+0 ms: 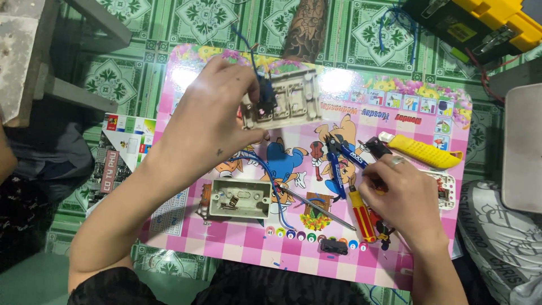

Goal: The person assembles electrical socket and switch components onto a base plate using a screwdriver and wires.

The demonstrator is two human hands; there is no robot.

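My left hand [217,116] holds up a beige switch plate [288,99], back side toward me, with a black module and blue wires on it. My right hand [403,200] rests on the pink cartoon board [243,243], fingers curled on the red and yellow screwdriver [361,212], next to blue-handled pliers [337,164]. The screwdriver's long shaft points left toward a beige wall box [240,199] with loose screws inside.
A yellow utility knife [423,151] lies at the board's right, near a white switch part [446,189]. A small black part [334,246] sits near the front edge. A yellow and black tool case [480,25] stands at top right. Another person's tattooed limb [307,28] is beyond the board.
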